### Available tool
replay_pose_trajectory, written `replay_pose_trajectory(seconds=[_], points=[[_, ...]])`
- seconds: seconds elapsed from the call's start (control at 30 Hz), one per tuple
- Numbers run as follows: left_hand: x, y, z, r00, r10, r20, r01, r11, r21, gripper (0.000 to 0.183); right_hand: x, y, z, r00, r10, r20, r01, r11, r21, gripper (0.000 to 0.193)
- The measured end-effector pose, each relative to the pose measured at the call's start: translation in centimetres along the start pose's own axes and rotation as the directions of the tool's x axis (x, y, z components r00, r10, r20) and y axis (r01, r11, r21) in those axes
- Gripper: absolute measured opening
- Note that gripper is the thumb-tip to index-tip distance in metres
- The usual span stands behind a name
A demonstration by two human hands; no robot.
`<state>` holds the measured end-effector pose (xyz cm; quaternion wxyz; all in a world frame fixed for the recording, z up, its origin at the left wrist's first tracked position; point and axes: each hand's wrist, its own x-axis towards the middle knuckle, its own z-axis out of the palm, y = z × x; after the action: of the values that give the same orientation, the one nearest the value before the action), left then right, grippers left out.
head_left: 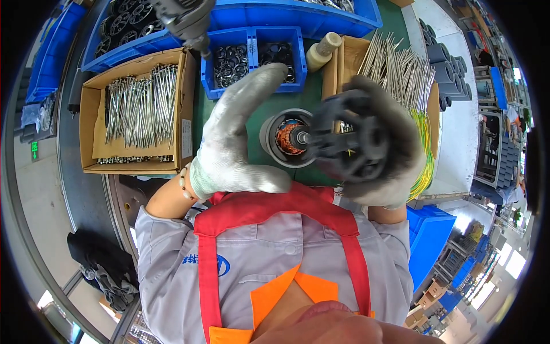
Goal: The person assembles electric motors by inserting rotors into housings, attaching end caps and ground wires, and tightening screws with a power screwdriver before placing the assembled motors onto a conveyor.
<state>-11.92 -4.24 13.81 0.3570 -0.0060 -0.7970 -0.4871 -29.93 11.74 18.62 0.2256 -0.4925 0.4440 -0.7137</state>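
Observation:
My left hand (224, 137), in a white glove, is open, its thumb and fingers spread to the left of a grey motor housing (267, 140). Inside the housing shows a motor core with copper windings (286, 136) and a metal shaft pointing up. Gripped in my gloved right hand (404, 163) is a black spoked motor end cover (352, 143), held above and just right of the housing and covering part of its rim in this view. Motion smears the right hand and the cover slightly.
Long metal bolts fill a cardboard box (184, 117) at left; thin rods (395, 69) and yellow-green wires (423, 166) lie at right. Beyond are blue bins (302, 54) of small rings, a pale bottle (322, 53) and a hanging power tool (189, 26). Grey cylinders (450, 71) stand farther right.

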Motion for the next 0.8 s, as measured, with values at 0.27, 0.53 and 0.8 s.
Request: replay_pose_trajectory(seconds=[0.27, 0.53, 0.8], points=[[-1.8, -1.4, 2.2, 0.980, -0.102, -0.172, 0.047, 0.954, -0.295, 0.093, 0.0, 2.0, 0.7, 0.915, 0.035, 0.403, 0.227, 0.781, -0.582, 0.090], [-1.4, -2.3, 5.1, 0.952, 0.043, -0.302, -0.114, 0.969, -0.221, 0.041, -0.9, 3.6, 0.5, 0.911, -0.005, 0.413, 0.279, 0.746, -0.605, 0.092], [-1.2, -3.4, 4.9, 0.952, 0.083, -0.293, -0.116, 0.988, -0.097, 0.035, -1.7, 3.1, 1.8, 0.912, -0.030, 0.408, 0.324, 0.661, -0.677, 0.091]])
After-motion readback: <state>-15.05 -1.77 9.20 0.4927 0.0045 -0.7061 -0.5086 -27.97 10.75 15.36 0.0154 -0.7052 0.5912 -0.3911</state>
